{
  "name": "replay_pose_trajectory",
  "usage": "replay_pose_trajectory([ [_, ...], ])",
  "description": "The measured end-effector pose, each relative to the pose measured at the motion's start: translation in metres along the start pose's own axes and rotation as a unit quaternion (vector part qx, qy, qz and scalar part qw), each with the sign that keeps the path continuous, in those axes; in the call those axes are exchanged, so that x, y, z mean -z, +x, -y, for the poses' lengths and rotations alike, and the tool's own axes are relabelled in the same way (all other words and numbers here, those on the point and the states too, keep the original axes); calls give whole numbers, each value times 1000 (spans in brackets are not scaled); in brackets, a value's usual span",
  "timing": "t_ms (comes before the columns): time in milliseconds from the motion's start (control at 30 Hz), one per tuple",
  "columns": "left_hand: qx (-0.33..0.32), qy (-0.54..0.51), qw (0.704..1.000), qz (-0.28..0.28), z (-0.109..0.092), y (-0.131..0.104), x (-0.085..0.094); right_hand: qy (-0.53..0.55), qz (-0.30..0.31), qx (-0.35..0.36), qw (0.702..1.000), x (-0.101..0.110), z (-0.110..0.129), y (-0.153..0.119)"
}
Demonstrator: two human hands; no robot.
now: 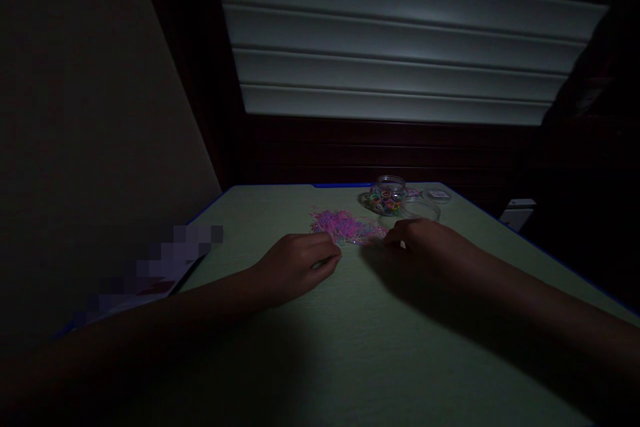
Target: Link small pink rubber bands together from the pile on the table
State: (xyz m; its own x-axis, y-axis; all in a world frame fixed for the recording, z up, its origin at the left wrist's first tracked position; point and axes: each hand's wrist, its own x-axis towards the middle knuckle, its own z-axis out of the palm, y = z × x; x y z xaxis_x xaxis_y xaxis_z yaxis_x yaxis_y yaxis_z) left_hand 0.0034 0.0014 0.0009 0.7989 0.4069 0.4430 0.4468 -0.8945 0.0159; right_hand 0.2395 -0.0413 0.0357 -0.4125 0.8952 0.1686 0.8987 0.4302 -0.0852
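Observation:
A loose pile of thin pink and pastel bands (343, 225) lies on the pale green table (350, 347). My left hand (300, 263) is at the near left side of the pile, thumb and fingertips pressed together; anything between them is too small to make out. At the pile's right end is my right hand (425, 240), fingers curled down near the strands, with its fingertips partly hidden in the dim light. Behind it stands a clear round jar (389, 197) holding colourful rings.
An open clear round container (420, 210) and a clear lid (437, 195) are near the jar. Something flat and partly blurred (165, 267) lies along the left table edge. A white object (518, 213) is beyond the right edge.

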Motion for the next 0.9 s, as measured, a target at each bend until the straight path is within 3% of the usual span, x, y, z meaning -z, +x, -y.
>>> replay_pose_trajectory([
  [300,4,7,1000,12,0,0,1,-20,0,17,1000,-7,7,-1],
  [400,7,2,1000,15,0,0,1,-14,-35,18,999,-6,10,-1],
  [533,7,-4,1000,8,1,-1,0,102,-107,36,988,-10,11,4],
  [633,7,-5,1000,1,1,-1,-1,234,-159,21,959,-21,13,11],
  [767,12,-6,1000,9,0,0,0,403,-131,-38,905,-36,16,19],
  [900,10,-13,1000,5,0,0,0,496,-141,-85,853,-38,17,22],
])
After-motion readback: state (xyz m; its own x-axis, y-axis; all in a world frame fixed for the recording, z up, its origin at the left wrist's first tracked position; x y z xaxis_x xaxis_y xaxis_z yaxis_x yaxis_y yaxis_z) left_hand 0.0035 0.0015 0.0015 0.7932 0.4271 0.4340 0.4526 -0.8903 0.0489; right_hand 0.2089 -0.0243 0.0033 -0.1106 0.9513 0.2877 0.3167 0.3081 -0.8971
